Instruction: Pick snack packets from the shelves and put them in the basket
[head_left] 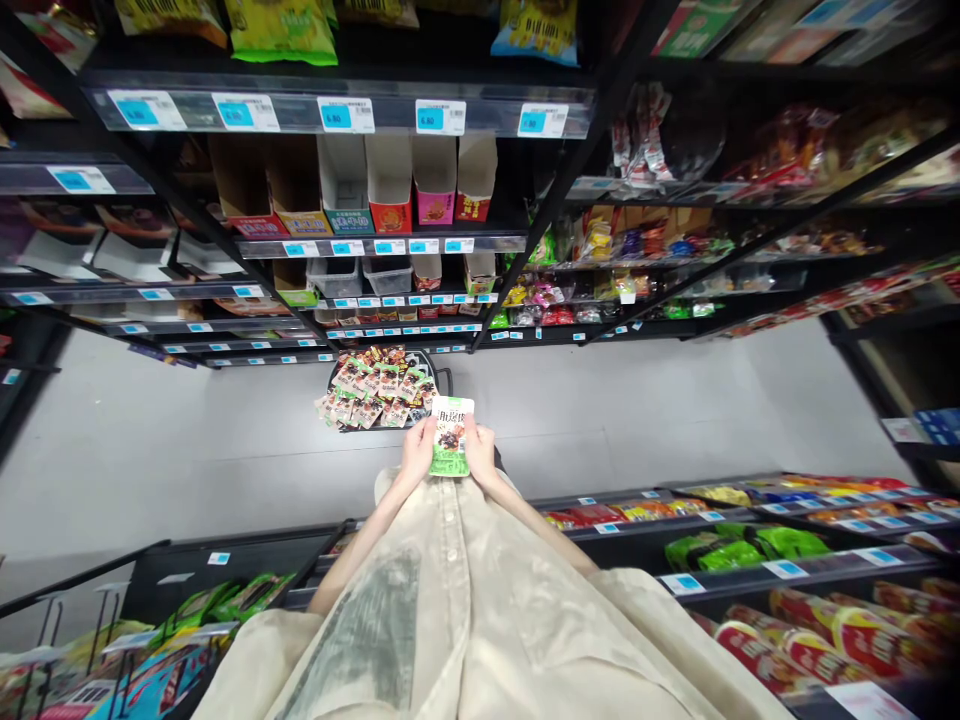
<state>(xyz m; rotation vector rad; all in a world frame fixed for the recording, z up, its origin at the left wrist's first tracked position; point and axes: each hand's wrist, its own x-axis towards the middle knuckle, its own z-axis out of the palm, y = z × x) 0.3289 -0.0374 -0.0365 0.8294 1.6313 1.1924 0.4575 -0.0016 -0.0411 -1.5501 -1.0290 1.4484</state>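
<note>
A white and green snack packet [450, 436] is held upright in front of my body, its printed face toward me. My left hand [418, 450] pinches its left edge, and my right hand [480, 447] grips the right edge. Just beyond, to the left on the floor, a dark basket [444, 380] is heaped with many small packets [375, 385]; several of them look like the one I hold. Part of the basket's near side is hidden by the pile and my hands.
Ahead stands a black shelf rack [345, 245] with open cardboard boxes [390, 190], plastic bins [388, 274] and price tags. Bagged snacks [281, 30] fill its top shelf. Another rack with canisters [817, 650] and bags is close behind me. Grey floor [637, 410] runs between them.
</note>
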